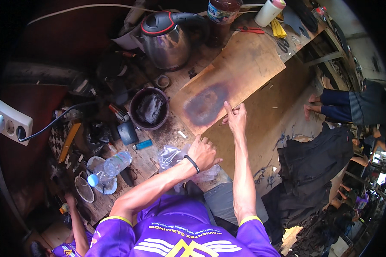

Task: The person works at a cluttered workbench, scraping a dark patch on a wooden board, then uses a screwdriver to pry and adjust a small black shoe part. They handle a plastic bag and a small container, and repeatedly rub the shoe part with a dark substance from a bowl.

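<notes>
A thin brown board (pixel 253 58) with a dark scorch mark lies slantwise across the worktable. My right hand (pixel 236 120) is closed at its near edge, one finger lying on top and the others curled. My left hand (pixel 204 153), with a black band at the wrist, is beside the board's near corner. Its fingertips are close to that corner, and its thumb sticks out to the side; I see nothing held in it. Clear crumpled plastic (pixel 171 157) lies by the left wrist, partly hidden under the forearm.
Left of the board stand a dark bowl (pixel 149 109), a blue lighter (pixel 142 144) and a plastic bottle (pixel 116 165). A kettle (pixel 166 45) and scissors (pixel 282 43) are farther back. Black cloth (pixel 315 158) is piled at right. Other people show at the sides.
</notes>
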The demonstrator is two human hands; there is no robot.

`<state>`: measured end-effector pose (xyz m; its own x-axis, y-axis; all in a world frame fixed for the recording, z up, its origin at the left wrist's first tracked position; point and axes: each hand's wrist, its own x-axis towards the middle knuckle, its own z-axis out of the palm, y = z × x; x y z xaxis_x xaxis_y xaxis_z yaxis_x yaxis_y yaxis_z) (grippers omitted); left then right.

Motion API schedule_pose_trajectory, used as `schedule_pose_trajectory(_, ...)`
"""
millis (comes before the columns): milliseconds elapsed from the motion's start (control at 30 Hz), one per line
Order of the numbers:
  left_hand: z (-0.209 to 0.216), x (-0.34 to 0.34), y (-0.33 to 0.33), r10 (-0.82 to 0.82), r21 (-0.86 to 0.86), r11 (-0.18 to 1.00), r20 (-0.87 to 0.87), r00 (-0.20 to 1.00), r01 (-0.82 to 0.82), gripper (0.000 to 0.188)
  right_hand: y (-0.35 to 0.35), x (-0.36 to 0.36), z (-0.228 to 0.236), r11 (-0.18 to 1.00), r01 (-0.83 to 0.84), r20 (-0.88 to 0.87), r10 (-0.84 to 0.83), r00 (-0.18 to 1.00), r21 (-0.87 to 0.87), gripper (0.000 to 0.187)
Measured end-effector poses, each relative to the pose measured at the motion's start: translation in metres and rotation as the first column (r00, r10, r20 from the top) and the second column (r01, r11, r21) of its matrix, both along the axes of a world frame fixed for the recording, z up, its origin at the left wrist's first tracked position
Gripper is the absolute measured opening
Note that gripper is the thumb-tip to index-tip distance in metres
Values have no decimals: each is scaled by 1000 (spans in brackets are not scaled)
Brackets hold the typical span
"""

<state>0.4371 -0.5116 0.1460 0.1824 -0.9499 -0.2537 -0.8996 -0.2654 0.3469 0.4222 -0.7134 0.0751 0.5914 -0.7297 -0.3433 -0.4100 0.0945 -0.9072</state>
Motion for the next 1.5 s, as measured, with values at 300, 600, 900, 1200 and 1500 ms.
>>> schedule_pose_trajectory(300,-3,2,2,-16,-20,1000,-24,1000,15,41,7,1,4,999,8,16,-9,1000,50,52)
schedule_pose_trajectory(600,-1,-1,9,14,-87,996,-40,999,-17,37,9,-3,-2,998,35,14,-36,999,51,54)
schedule_pose_trajectory(900,-10,-17,-5,-114,76,989,-120,986,123,52,-35,43,-22,820,341,-202,-471,859,-460,64)
schedule_pose_trajectory(1200,-19,-16,-3,-149,13,988,-126,981,152,41,-26,46,-26,702,266,-158,-477,865,-661,52)
schedule_pose_trajectory(1500,-25,-10,-9,-152,57,985,-120,981,160,38,-19,47,-13,766,223,-282,-466,839,-603,51)
